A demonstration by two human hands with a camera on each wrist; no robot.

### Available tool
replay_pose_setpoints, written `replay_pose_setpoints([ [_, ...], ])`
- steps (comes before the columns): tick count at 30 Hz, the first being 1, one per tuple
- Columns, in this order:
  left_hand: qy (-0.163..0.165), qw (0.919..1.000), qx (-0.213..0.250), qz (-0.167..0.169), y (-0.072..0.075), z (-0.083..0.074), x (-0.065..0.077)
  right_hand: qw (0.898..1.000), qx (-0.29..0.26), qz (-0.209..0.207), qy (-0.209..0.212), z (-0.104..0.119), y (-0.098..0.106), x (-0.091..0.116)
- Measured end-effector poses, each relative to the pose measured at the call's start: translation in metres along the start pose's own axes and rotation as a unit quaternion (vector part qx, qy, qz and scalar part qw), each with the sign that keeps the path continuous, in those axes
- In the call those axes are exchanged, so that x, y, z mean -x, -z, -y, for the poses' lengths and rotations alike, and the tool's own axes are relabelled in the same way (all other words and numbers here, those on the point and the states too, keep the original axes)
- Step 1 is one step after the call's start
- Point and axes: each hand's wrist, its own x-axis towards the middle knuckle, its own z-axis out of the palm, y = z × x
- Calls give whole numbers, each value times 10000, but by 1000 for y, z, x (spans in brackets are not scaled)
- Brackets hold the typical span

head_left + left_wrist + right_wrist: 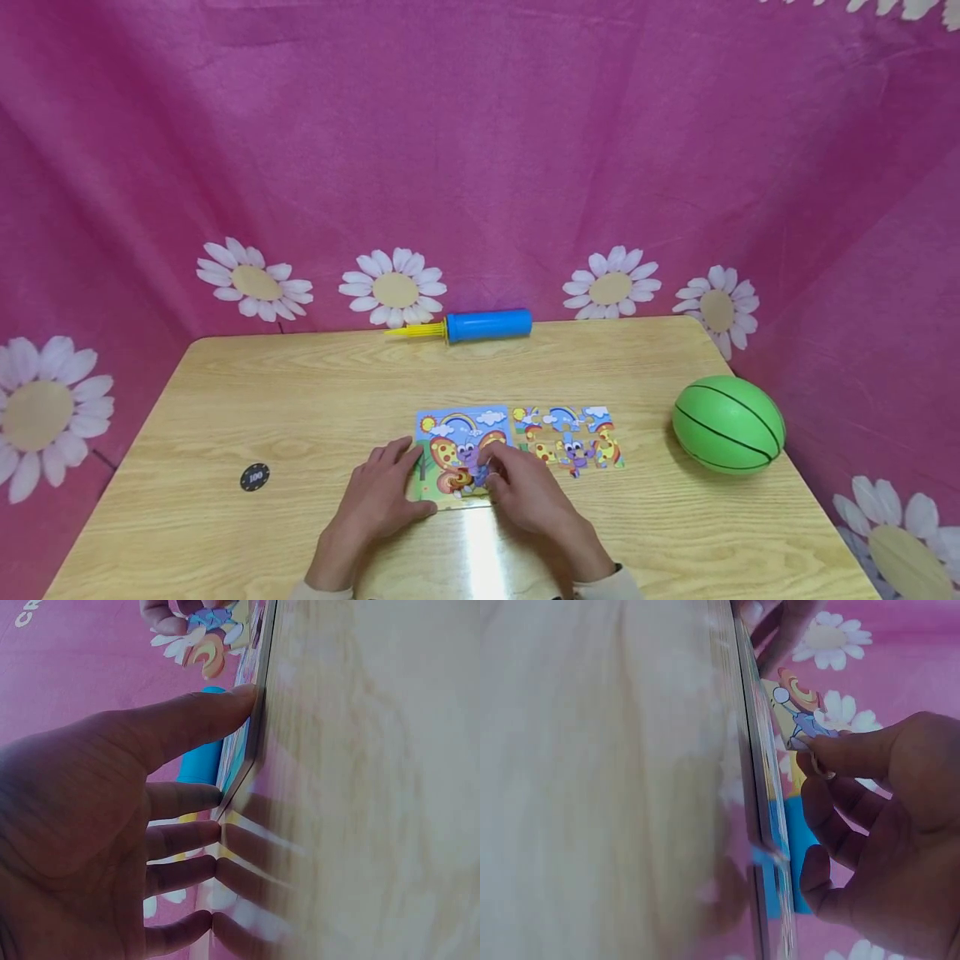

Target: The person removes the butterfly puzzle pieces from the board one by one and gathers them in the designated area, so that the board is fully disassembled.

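Note:
A picture puzzle board [448,432] with a butterfly, sun and rainbow lies flat on the wooden table. My left hand [378,492] rests at its lower left corner; in the left wrist view the thumb [202,720] touches the near edge and the other fingertips rest on the table or the board's side. Above the board's lower part, my right hand [528,492] pinches a puzzle piece [802,709] between thumb and fingers. The piece shows a swirl and a purple part, and it is tilted. Right of the board lie several loose puzzle pieces [573,452], some touching.
A blue hand pump [489,325] with a yellow nozzle lies along the table's back edge. To the right sits a green ball [727,425] with black lines. A black chip [255,477] marked 100 lies at the left. A pink flowered cloth [480,167] hangs behind.

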Motion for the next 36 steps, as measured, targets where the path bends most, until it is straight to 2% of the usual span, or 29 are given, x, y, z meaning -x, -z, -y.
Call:
replay_pose_setpoints([
  [14,12,10000,43,41,0,2,1,9977,-182,-93,-639,-19,22,16],
  [20,26,10000,60,57,0,1,1,9930,-392,-160,-1100,-31,34,24],
  [24,31,10000,53,59,0,1,1,9888,-327,-260,-1432,-41,41,29],
  [36,57,9999,78,75,0,1,-1,9813,-207,-360,-1878,-56,62,45],
])
